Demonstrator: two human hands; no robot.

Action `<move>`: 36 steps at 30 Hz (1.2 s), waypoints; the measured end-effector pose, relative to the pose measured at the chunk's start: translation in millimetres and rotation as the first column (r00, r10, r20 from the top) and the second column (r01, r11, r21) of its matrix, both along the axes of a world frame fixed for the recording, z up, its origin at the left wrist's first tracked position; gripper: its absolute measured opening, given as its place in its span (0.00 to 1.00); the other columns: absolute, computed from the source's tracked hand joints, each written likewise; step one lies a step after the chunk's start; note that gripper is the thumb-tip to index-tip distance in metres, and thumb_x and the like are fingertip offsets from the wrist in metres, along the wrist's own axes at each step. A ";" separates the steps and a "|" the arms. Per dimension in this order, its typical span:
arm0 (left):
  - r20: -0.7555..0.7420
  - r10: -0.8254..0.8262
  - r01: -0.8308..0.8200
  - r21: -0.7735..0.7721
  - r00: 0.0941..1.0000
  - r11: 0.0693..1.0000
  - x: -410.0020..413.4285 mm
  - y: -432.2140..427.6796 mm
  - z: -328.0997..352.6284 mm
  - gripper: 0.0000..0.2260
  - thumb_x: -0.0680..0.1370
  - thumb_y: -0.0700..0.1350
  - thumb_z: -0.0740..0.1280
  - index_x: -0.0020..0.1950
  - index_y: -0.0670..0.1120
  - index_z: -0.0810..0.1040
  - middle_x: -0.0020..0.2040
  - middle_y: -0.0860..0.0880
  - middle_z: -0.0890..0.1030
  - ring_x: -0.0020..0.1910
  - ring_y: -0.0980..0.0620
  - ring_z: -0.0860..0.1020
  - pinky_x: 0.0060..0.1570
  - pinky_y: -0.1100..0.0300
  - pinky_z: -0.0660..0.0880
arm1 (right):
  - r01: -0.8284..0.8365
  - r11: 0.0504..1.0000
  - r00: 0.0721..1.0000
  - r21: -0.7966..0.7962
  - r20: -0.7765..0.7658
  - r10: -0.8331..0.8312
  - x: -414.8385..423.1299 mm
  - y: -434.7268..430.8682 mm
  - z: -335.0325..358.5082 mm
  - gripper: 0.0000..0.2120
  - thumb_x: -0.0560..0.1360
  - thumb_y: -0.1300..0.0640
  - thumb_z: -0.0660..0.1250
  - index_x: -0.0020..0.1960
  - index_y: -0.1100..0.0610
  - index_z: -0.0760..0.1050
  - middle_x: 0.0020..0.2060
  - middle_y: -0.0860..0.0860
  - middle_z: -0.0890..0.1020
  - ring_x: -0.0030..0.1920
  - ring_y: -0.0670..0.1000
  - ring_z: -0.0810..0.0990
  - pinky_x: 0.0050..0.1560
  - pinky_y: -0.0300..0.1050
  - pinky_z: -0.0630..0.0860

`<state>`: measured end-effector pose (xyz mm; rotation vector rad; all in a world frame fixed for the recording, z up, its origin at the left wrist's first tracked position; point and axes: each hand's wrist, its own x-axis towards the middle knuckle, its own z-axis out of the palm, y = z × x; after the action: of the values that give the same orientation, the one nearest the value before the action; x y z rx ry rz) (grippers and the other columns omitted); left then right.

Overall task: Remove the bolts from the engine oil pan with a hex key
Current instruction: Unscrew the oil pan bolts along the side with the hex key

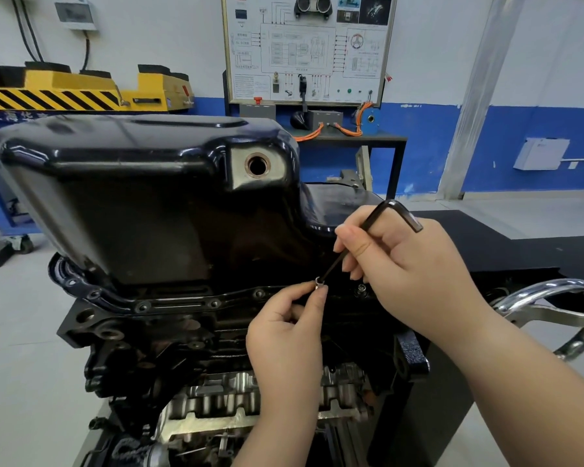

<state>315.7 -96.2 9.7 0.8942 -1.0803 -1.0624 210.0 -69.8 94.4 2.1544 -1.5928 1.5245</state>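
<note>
The right hand [408,261] grips the hex key [376,214], its long arm slanting down-left (short bend uppermost) into a bolt [318,283] pinched by the left hand [284,335].

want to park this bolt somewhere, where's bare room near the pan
Bare: the oil pan's flat top, left of the drain hole; the black benchtop beyond the right hand. Crowded: the flange where the left hand pinches the bolt on the hex key, and beside the chrome handwheel.
</note>
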 end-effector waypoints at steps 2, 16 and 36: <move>0.012 0.007 -0.007 0.001 1.000 1.000 0.7 0.2 1.1 0.07 0.70 0.45 0.74 0.36 0.58 0.83 0.26 0.52 0.76 0.27 0.62 0.73 0.29 0.73 0.70 | 0.002 1.000 1.000 0.004 0.004 -0.002 0.2 -0.7 -0.5 0.11 0.77 0.51 0.60 0.40 0.54 0.77 0.27 0.47 0.79 0.33 0.46 0.80 0.36 0.40 0.75; 0.186 -0.003 0.016 -0.065 0.983 0.998 6.2 0.8 7.7 0.08 0.72 0.47 0.72 0.39 0.61 0.79 0.24 0.55 0.75 0.26 0.63 0.73 0.30 0.75 0.70 | 0.038 0.990 0.998 0.138 -0.053 -0.031 6.1 -13.6 20.7 0.16 0.75 0.45 0.60 0.37 0.54 0.76 0.26 0.49 0.78 0.31 0.45 0.78 0.37 0.42 0.74; 0.402 0.012 0.086 -0.225 0.916 0.971 21.9 -16.9 34.0 0.02 0.72 0.50 0.72 0.38 0.56 0.82 0.26 0.55 0.76 0.24 0.62 0.70 0.26 0.71 0.68 | -0.077 0.989 0.997 0.126 0.032 0.074 2.9 -23.3 19.7 0.17 0.74 0.47 0.65 0.38 0.62 0.78 0.25 0.50 0.78 0.26 0.43 0.77 0.35 0.43 0.76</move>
<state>337.6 -113.1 43.8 0.9197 -1.5393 -0.7715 212.9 -93.2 114.1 2.2945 -1.6795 1.5182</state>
